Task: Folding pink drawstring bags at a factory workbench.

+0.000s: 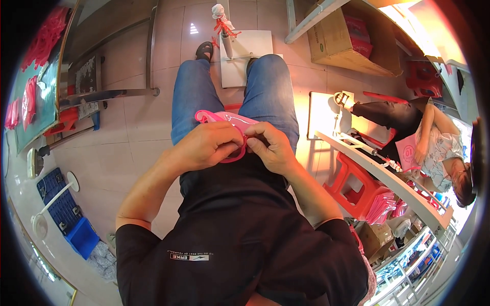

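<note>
A glossy pink plastic piece point(237, 120) with a brighter pink rim lies across my lap, between my thighs. My left hand point(212, 145) has its fingers closed, pinching the rim from the left. From the right, my right hand point(273, 148) pinches the same rim between thumb and fingertips. The two hands nearly touch at the fingertips. Part of the rim loops below them against my dark shirt, and the fingers cover the exact spot they grip.
Ahead of my knees stands a post on a white base point(247, 51), with red and white strips tied to it. A cardboard box point(339, 43) holds pink packs. At right, a person point(439, 148) sits beside a long bench point(383, 178) and a red stool point(357, 186). Pink pieces lie on a table point(43, 102) at left.
</note>
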Motion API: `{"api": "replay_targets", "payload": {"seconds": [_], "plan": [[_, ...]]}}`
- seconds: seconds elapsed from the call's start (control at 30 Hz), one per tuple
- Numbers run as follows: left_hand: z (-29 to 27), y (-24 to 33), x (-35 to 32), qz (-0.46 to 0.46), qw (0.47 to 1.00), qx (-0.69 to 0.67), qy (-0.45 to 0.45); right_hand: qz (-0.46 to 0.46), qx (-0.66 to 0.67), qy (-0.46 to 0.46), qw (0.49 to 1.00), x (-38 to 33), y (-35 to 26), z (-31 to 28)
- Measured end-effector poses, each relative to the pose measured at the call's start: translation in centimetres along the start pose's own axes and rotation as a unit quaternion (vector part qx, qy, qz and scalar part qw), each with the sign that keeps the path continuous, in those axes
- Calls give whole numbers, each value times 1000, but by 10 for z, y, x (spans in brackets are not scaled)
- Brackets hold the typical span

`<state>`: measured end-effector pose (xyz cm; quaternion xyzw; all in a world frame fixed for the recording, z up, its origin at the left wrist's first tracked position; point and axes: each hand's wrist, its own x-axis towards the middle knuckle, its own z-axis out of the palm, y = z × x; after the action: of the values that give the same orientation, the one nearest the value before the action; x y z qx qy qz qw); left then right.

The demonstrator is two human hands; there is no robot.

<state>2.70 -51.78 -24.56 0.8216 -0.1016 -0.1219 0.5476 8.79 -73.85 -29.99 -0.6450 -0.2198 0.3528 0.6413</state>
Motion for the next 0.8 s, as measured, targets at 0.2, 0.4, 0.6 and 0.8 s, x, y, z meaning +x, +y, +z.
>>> {"api": "replay_targets", "payload": {"seconds": [0.2,0.4,0.6,0.8], "plan": [[-1,2,-3,-35,996,-59,49,-50,-41,24,998,-1,-6,2],[3,0,-7,-60,990,-90,86,-26,-12,32,999,-1,-6,6],[6,-4,-11,-60,988,-101,98,-103,-118,15,988,4,-24,4],[8,-8,-15,-66,988,-99,98,-121,-144,22,982,6,-21,7]]}}
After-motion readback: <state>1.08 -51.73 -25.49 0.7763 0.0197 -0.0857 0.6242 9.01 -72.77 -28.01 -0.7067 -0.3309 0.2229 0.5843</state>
